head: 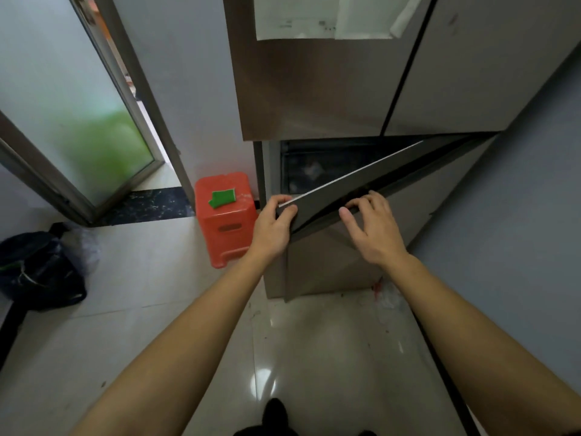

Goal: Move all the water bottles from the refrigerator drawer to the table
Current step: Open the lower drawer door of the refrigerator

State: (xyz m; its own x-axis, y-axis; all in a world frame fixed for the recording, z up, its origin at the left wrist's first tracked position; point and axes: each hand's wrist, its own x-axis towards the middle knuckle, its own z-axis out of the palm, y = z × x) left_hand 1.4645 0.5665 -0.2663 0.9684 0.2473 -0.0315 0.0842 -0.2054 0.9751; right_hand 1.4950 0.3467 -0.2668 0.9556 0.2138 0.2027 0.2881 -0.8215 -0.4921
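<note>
The grey refrigerator [330,99] stands ahead with its lower drawer front [352,190] pulled partly out, leaving a dark gap [311,171] behind it. Inside the gap I make out faint pale shapes, too dim to name; no water bottle shows clearly. My left hand [273,225] grips the left corner of the drawer front's top edge, thumb on the front face. My right hand [374,225] has its fingers curled over the top edge further right. No table is in view.
An orange plastic stool [226,228] with a green cloth [222,198] on it stands just left of the fridge. A dark bag [37,272] lies on the tiled floor at the left. A frosted glass door [78,121] is ajar beyond; a blue-grey wall [518,215] closes the right side.
</note>
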